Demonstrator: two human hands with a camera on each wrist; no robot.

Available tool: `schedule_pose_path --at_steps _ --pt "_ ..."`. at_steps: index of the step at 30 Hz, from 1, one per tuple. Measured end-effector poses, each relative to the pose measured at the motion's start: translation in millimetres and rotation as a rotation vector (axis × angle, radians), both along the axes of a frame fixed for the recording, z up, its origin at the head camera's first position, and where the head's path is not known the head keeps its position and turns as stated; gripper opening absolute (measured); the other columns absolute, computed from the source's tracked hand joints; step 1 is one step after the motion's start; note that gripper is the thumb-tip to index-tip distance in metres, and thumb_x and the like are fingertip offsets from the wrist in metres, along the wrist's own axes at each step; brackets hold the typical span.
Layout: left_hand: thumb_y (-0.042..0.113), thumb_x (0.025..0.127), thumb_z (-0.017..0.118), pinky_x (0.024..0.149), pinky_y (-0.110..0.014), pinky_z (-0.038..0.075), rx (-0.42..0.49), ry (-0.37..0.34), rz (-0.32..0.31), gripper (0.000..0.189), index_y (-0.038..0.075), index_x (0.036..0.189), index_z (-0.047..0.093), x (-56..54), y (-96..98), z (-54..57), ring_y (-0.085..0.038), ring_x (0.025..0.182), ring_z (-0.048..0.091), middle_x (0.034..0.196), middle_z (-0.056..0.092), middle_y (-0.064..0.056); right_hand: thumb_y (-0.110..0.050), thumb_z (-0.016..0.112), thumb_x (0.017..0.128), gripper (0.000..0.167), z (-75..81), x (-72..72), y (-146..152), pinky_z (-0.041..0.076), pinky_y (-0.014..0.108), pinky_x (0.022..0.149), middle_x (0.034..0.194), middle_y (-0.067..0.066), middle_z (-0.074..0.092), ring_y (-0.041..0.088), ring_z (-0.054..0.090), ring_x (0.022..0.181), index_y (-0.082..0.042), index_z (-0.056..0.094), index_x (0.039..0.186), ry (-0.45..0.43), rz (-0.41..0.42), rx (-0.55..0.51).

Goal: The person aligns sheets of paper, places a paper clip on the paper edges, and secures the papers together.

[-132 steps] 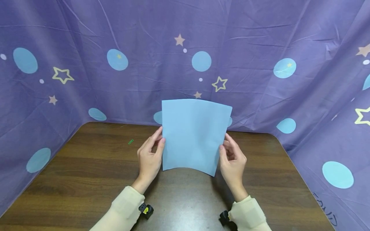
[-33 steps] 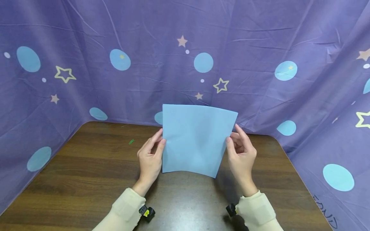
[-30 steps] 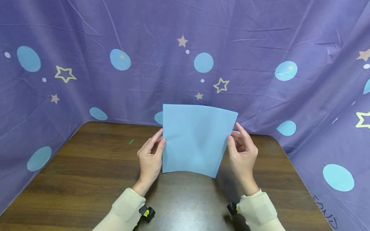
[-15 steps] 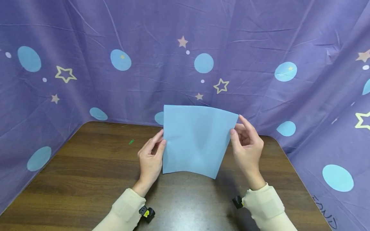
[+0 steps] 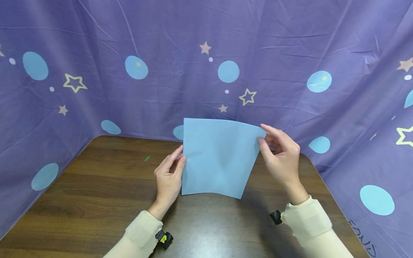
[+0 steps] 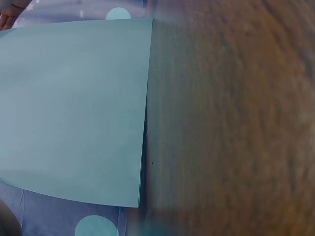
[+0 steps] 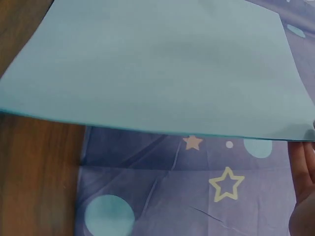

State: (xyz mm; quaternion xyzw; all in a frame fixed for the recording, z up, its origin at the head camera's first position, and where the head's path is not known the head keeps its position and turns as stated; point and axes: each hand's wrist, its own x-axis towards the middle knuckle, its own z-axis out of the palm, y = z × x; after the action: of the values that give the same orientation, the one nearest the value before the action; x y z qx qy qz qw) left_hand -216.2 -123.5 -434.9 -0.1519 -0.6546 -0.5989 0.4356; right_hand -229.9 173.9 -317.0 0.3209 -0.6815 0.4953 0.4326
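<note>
A light blue sheet of paper (image 5: 219, 157) is held up above the table, slightly bowed, its face toward me. My left hand (image 5: 169, 179) pinches its left edge below the middle, thumb in front and fingers behind. At the top right corner my right hand (image 5: 282, 156) pinches the sheet between thumb and forefinger. The left wrist view has the paper (image 6: 74, 113) across its left half. In the right wrist view the paper (image 7: 162, 69) fills the upper part, with part of the right hand (image 7: 302, 182) at the right edge. Fingers behind the sheet are hidden.
A small green paper clip (image 5: 147, 158) lies on the brown wooden table (image 5: 96, 200), left of the sheet. A purple curtain (image 5: 174, 46) with stars and dots hangs behind the table and along both sides.
My right hand has slid up the sheet's right edge to its top corner, its forearm swinging outward to the right. The left hand keeps its grip and has barely moved.
</note>
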Motion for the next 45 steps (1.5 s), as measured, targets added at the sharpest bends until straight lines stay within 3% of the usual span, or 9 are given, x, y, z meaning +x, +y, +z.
schedule_pose_path --at_steps 5,11,18,26,33,41,45 --pt "-0.004 0.096 0.076 0.085 -0.018 0.057 0.001 -0.009 -0.007 0.039 0.009 0.132 0.076 -0.2 0.1 -0.4 -0.010 0.097 0.070 0.103 0.077 -0.014 0.025 0.069 0.082 0.039 21.6 8.2 0 0.058 0.015 0.078 0.080 0.018 0.066 0.004 0.062 0.074 0.010 0.074 0.118 0.002 0.011 0.103" --pt "-0.004 0.096 0.075 0.087 -0.019 0.057 0.005 -0.007 -0.014 0.038 0.008 0.132 0.076 -0.1 -0.1 -0.8 -0.009 0.098 0.070 0.104 0.077 -0.015 0.017 0.076 0.083 0.046 26.2 -9.2 12 0.057 0.014 0.078 0.109 0.013 0.078 0.004 0.059 0.076 -0.003 0.077 0.125 -0.009 0.005 0.247" --pt "-0.006 0.095 0.075 0.086 -0.018 0.057 0.010 0.003 -0.020 0.038 0.006 0.131 0.076 0.9 0.0 -0.6 -0.009 0.097 0.070 0.103 0.077 -0.016 0.016 0.078 0.083 0.054 38.6 -17.1 18 0.059 0.017 0.083 0.110 0.006 0.080 0.006 0.074 0.098 -0.008 0.075 0.131 -0.023 0.060 0.356" --pt "-0.008 0.094 0.075 0.079 -0.017 0.057 0.012 0.018 -0.022 0.035 0.005 0.126 0.078 1.1 0.8 0.9 -0.007 0.091 0.070 0.099 0.077 -0.016 0.015 0.076 0.084 0.050 54.9 -19.5 16 0.061 0.020 0.082 0.109 0.004 0.079 0.007 0.074 0.084 -0.009 0.077 0.127 -0.022 0.131 0.493" --pt "-0.006 0.094 0.076 0.073 -0.016 0.055 0.027 -0.005 -0.030 0.034 0.006 0.126 0.078 3.6 2.2 0.5 -0.006 0.088 0.068 0.098 0.077 -0.014 0.006 0.080 0.088 0.047 55.1 -24.9 2 0.052 0.019 0.098 0.123 0.003 0.078 0.019 0.075 0.109 -0.011 0.075 0.132 0.019 0.106 0.629" --pt "-0.008 0.093 0.076 0.071 -0.015 0.053 0.031 0.008 -0.033 0.036 0.004 0.127 0.078 3.3 2.2 1.1 -0.005 0.088 0.068 0.098 0.077 -0.014 0.006 0.078 0.090 0.047 76.3 -27.6 -13 0.059 0.026 0.090 0.101 -0.002 0.080 0.013 0.076 0.092 -0.010 0.073 0.134 0.066 0.127 0.723" --pt "-0.008 0.093 0.076 0.071 -0.015 0.054 0.035 0.017 -0.042 0.036 0.004 0.127 0.078 3.2 3.9 2.4 -0.006 0.090 0.069 0.100 0.078 -0.014 0.003 0.078 0.092 0.047 84.9 -26.2 -22 0.061 0.031 0.085 0.103 -0.003 0.080 0.012 0.075 0.093 -0.013 0.073 0.135 0.063 0.128 0.773"
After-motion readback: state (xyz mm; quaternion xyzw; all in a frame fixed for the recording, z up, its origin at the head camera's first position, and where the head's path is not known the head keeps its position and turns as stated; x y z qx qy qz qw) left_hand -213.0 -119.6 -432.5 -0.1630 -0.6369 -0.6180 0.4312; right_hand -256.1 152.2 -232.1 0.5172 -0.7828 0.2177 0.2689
